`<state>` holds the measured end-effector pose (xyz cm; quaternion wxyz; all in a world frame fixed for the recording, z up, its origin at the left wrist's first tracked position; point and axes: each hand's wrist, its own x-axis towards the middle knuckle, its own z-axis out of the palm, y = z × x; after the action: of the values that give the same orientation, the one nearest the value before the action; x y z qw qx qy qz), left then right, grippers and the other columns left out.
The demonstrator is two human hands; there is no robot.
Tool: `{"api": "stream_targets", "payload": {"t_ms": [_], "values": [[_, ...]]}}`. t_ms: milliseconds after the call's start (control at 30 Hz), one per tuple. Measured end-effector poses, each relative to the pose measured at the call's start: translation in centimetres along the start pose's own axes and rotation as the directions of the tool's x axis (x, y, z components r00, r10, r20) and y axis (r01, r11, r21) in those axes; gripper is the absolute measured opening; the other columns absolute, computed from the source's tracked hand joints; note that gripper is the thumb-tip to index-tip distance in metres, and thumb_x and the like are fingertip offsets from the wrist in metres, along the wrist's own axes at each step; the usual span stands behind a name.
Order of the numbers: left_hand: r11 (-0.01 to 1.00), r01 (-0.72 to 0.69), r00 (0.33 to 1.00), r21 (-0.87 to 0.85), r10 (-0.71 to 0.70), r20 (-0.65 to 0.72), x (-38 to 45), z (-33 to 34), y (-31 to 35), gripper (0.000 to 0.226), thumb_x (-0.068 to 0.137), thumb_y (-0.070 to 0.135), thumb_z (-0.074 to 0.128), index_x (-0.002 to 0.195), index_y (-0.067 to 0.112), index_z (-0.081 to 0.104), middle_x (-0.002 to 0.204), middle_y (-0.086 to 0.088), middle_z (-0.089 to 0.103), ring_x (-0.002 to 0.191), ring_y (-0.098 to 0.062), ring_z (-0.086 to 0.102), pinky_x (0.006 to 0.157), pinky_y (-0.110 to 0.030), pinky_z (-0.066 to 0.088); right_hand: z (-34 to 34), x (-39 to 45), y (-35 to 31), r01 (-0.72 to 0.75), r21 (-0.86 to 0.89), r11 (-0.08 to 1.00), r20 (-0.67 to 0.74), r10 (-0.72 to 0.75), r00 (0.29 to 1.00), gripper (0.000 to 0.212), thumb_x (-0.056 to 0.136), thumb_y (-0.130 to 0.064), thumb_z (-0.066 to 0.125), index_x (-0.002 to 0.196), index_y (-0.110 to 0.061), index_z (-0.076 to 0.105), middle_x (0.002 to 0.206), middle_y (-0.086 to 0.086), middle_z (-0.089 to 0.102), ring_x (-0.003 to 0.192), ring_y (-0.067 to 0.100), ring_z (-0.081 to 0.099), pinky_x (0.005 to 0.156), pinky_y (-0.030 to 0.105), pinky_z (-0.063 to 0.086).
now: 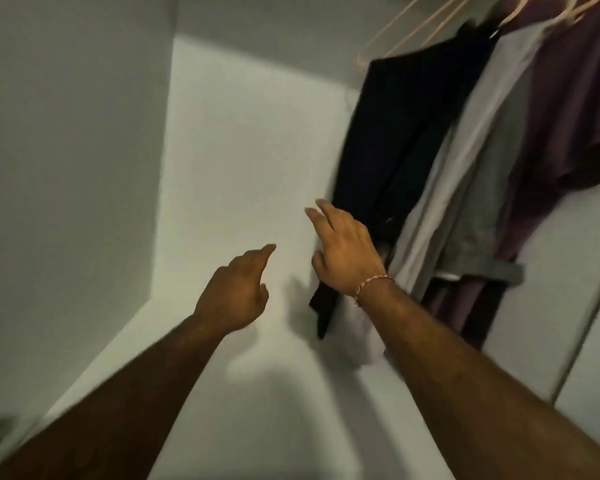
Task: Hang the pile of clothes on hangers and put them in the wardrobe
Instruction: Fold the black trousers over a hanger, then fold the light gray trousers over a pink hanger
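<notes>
Two bare forearms reach into the white wardrobe (243,140); the left hand (238,292) hangs loose and empty, left of the black hanging garment (395,143); the right hand (343,251), fingers spread, holding nothing, lies against its lower edge; right of it hang grey trousers (478,188) and a purple shirt (568,105).

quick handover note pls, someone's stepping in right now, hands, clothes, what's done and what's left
Left hand: open, holds nothing, reaching into the wardrobe.
Right hand: open, fingers straight, at the lower edge of the black garment; contact cannot be confirmed.
Hanging already: the black garment, then a grey garment and a purple garment to its right. Empty pale hangers hang at the left end.
The pile of clothes is out of view, so how many items remain cannot be told.
Next, probably: go back for the next item and take an empty hanger.
</notes>
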<state>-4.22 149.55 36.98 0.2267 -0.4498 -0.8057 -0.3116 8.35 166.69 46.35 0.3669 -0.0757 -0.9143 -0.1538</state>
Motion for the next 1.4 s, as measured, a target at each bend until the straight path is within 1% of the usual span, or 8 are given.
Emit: {"api": "stream_targets", "payload": {"t_ms": [133, 300, 467, 733, 900, 1000, 1200, 1400], "values": [[0.98, 0.189, 0.982, 0.07, -0.189, 0.004, -12.4, -0.3, -3.6, 0.078, 0.091, 0.018, 0.061, 0.162, 0.021, 0.028, 0.159, -0.004, 0.045, 0.139, -0.029, 0.049, 0.109, -0.045, 0.046, 6.4, -7.8, -8.1, 0.134, 0.183, 0.974, 0.205, -0.171, 0.964, 0.081, 0.086, -0.023, 0.062, 0.161, -0.019, 0.03, 0.169, 0.007, 0.022, 0.149, 0.031, 0.031, 0.118, 0.048, 0.029], [0.849, 0.48, 0.869, 0.222, -0.494, 0.013, -31.7, -1.3, -3.5, 0.079, 0.088, 0.019, 0.059, 0.161, 0.023, 0.029, 0.162, -0.002, 0.041, 0.147, -0.024, 0.039, 0.119, -0.045, 0.029, 10.7, -20.3, -21.2, 0.363, 0.43, 0.827, 0.238, -0.491, 0.838, 0.083, 0.07, -0.021, 0.071, 0.15, -0.014, 0.048, 0.158, 0.013, 0.043, 0.134, 0.034, 0.051, 0.103, 0.046, 0.046], [0.623, 0.744, 0.639, 0.242, -0.769, 0.015, -50.4, -3.3, 1.0, 0.075, 0.088, 0.028, 0.044, 0.161, 0.024, 0.028, 0.161, -0.002, 0.042, 0.146, -0.023, 0.039, 0.12, -0.044, 0.029, 8.9, -34.8, -33.0, 0.411, 0.676, 0.611, 0.238, -0.709, 0.664, 0.08, 0.078, -0.023, 0.074, 0.153, -0.015, 0.045, 0.159, 0.013, 0.042, 0.139, 0.033, 0.048, 0.11, 0.046, 0.043], [0.162, 0.948, 0.212, 0.274, -0.964, -0.161, -77.0, -11.5, 11.0, 0.078, 0.09, 0.022, 0.055, 0.162, 0.028, 0.025, 0.16, 0.002, 0.04, 0.147, -0.021, 0.036, 0.124, -0.046, 0.021, -1.6, -51.6, -49.8, 0.611, 0.766, 0.201, 0.061, -0.968, 0.242, 0.081, 0.082, -0.025, 0.064, 0.157, -0.021, 0.036, 0.158, 0.004, 0.045, 0.141, 0.026, 0.047, 0.112, 0.043, 0.042], [-0.204, 0.97, -0.142, 0.135, -0.92, -0.364, -92.8, -18.8, 19.0, 0.075, 0.09, 0.019, 0.052, 0.161, 0.028, 0.027, 0.159, 0.005, 0.04, 0.146, -0.018, 0.035, 0.122, -0.04, 0.02, -10.4, -60.5, -61.5, 0.665, 0.746, -0.042, -0.056, -0.998, -0.001, 0.084, 0.081, -0.03, 0.056, 0.16, -0.024, 0.03, 0.162, 0.002, 0.038, 0.141, 0.026, 0.046, 0.113, 0.042, 0.039], [-0.351, 0.933, -0.283, 0.084, -0.857, -0.431, -102.1, -23.3, 24.2, 0.075, 0.089, 0.024, 0.049, 0.16, 0.025, 0.028, 0.155, 0.003, 0.043, 0.143, -0.02, 0.039, 0.117, -0.041, 0.027, -16.9, -65.4, -68.7, 0.65, 0.742, -0.163, -0.099, -0.986, -0.134, 0.084, 0.091, -0.034, 0.052, 0.164, -0.027, 0.011, 0.169, -0.002, 0.02, 0.15, 0.022, 0.03, 0.119, 0.038, 0.028], [-0.578, 0.814, -0.491, -0.053, -0.637, -0.594, -115.1, -31.6, 34.3, 0.08, 0.081, 0.035, 0.041, 0.16, 0.022, 0.033, 0.151, 0.0, 0.049, 0.139, -0.022, 0.045, 0.11, -0.044, 0.034, -29.9, -75.2, -81.1, 0.571, 0.714, -0.405, -0.236, -0.907, -0.348, 0.082, 0.09, -0.031, 0.052, 0.163, -0.029, 0.015, 0.167, -0.005, 0.022, 0.151, 0.019, 0.026, 0.121, 0.039, 0.029], [-0.691, 0.686, -0.641, -0.229, -0.426, -0.639, -123.8, -36.7, 39.8, 0.075, 0.087, 0.03, 0.049, 0.159, 0.021, 0.033, 0.151, -0.001, 0.049, 0.138, -0.024, 0.046, 0.107, -0.045, 0.039, -40.5, -83.0, -89.6, 0.533, 0.591, -0.606, -0.343, -0.786, -0.514, 0.077, 0.091, -0.035, 0.056, 0.161, -0.029, 0.022, 0.164, -0.005, 0.024, 0.145, 0.021, 0.031, 0.115, 0.042, 0.036]]}}
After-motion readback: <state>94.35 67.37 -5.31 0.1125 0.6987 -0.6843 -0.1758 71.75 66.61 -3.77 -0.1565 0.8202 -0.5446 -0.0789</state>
